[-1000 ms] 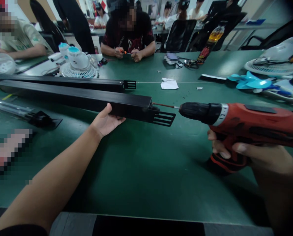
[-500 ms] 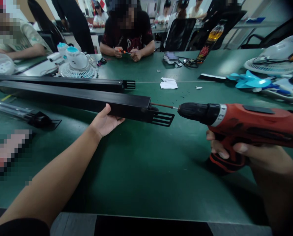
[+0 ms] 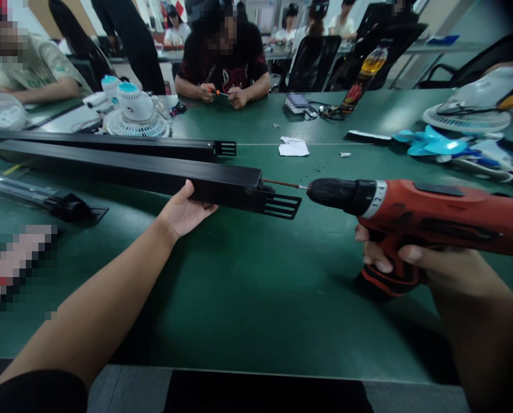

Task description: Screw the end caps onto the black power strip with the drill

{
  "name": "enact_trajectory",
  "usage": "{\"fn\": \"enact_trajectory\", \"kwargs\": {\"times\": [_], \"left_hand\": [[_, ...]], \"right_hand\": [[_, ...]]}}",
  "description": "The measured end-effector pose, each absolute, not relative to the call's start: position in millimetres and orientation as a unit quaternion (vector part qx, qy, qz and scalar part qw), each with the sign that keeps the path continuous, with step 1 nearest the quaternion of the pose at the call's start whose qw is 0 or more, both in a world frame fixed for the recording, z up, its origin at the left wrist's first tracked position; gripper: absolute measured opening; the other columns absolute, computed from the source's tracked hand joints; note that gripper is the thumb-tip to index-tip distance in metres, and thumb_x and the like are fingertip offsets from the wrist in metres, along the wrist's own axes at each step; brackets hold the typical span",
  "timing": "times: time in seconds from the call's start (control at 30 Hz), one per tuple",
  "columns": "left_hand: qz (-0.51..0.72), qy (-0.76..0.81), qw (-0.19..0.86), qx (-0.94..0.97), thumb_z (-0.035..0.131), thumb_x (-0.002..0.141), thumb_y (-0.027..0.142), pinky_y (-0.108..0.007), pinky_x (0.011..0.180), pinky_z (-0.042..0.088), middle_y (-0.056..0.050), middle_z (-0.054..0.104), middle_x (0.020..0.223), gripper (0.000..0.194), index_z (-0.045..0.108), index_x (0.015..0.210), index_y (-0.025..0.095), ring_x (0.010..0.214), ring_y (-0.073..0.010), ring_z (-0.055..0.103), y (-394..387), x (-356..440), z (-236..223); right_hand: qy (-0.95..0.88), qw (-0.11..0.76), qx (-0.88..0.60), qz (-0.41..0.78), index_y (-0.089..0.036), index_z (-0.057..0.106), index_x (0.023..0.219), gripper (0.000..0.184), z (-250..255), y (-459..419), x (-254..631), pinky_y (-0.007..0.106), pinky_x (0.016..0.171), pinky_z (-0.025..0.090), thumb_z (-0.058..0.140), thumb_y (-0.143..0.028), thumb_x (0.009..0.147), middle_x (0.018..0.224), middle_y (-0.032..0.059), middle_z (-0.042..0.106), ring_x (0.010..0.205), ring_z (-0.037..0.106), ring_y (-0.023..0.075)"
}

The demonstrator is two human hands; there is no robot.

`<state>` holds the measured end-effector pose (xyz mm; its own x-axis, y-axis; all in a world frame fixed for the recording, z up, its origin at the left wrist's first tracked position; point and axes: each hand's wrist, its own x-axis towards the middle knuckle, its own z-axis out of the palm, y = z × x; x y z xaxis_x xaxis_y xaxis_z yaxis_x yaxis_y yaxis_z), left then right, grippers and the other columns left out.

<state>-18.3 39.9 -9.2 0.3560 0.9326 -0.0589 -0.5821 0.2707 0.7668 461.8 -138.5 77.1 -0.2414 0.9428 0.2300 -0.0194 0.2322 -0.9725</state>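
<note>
A long black rectangular housing (image 3: 153,169) lies slantwise over the green table, with a slotted black bracket (image 3: 284,205) sticking out of its near right end. My left hand (image 3: 186,211) grips the housing close to that end, thumb on the front face and fingers underneath. In my right hand (image 3: 428,264) is a red and black cordless drill (image 3: 437,209), held by its handle. Its long thin bit (image 3: 282,183) reaches the end face of the housing, just above the bracket; the tip's exact seat is too small to make out.
Behind lies a second black housing (image 3: 153,143). A clear tube-like part (image 3: 19,189) is at left. White fans (image 3: 136,109), scraps of paper (image 3: 294,147), a bottle (image 3: 364,77) and blue fan blades (image 3: 437,140) sit farther back. Across the table a person (image 3: 222,63) holds a screwdriver.
The drill and my right hand have shifted slightly left toward the housing. My left hand keeps its hold on the housing, which has barely moved.
</note>
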Motion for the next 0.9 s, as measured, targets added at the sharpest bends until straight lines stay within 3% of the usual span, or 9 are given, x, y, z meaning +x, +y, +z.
{"fn": "enact_trajectory", "kwargs": {"times": [0.17,0.33,0.67,0.9], "left_hand": [[0.5,0.25,0.759,0.335,0.097,0.106,0.059,-0.046,0.119,0.073,-0.012,0.093,0.14,0.053,0.083,0.149,0.03,0.147,-0.0374,0.085,41.5,-17.4,-10.1],[0.518,0.267,0.741,0.334,0.097,0.107,0.058,-0.045,0.109,0.076,-0.012,0.094,0.133,0.044,0.085,0.137,0.029,0.136,-0.0364,0.088,41.1,-14.3,-10.2],[0.501,0.253,0.758,0.332,0.096,0.106,0.065,-0.048,0.118,0.073,-0.013,0.093,0.136,0.051,0.085,0.14,0.029,0.142,-0.0376,0.086,44.0,-19.6,-14.2],[0.512,0.265,0.742,0.341,0.101,0.103,0.064,-0.049,0.119,0.071,-0.014,0.093,0.139,0.054,0.086,0.14,0.028,0.147,-0.04,0.083,41.3,-15.1,-12.1]], "right_hand": [[-0.626,0.478,-0.379,0.486,-0.026,0.099,0.128,0.034,75.6,-137.3,464.3,0.03,0.051,0.071,0.107,-0.049,0.104,0.112,0.0103,0.091,0.057,0.074,0.0153],[-0.638,0.475,-0.373,0.479,-0.028,0.101,0.123,0.03,78.5,-135.1,461.0,0.03,0.045,0.066,0.106,-0.05,0.103,0.1,0.0086,0.091,0.053,0.072,0.0168],[-0.614,0.484,-0.384,0.49,-0.029,0.101,0.126,0.033,77.6,-138.1,460.7,0.028,0.046,0.066,0.11,-0.05,0.102,0.111,0.0087,0.091,0.056,0.075,0.0152],[-0.617,0.481,-0.38,0.494,-0.027,0.101,0.124,0.033,78.1,-137.2,460.9,0.027,0.045,0.065,0.11,-0.049,0.102,0.107,0.0088,0.091,0.055,0.073,0.0148]]}}
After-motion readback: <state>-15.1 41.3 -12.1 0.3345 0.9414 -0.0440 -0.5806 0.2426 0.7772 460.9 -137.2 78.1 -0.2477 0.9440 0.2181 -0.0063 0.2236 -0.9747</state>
